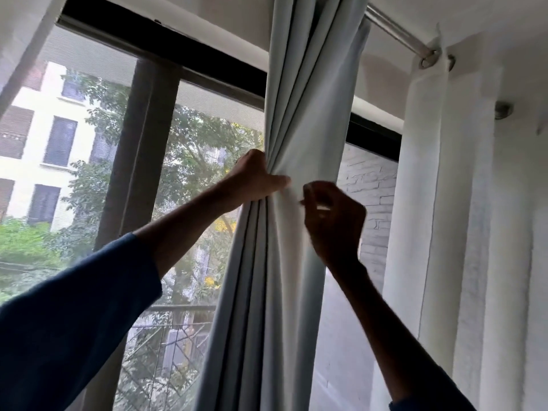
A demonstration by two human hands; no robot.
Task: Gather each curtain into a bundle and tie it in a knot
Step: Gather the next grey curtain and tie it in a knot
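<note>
The left hand (255,180) clenches the grey curtain (308,114), cinching its folds. The right hand (332,223) curls beside the fabric, its hold too blurred to tell. Sweep in every loose pleat before knotting. The curtain hangs near the rod's (397,30) right end.

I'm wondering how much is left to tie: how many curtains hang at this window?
2. A grey curtain hangs in the middle, bunched in the left hand; a white curtain hangs at the far right. Others may be out of view.
</note>
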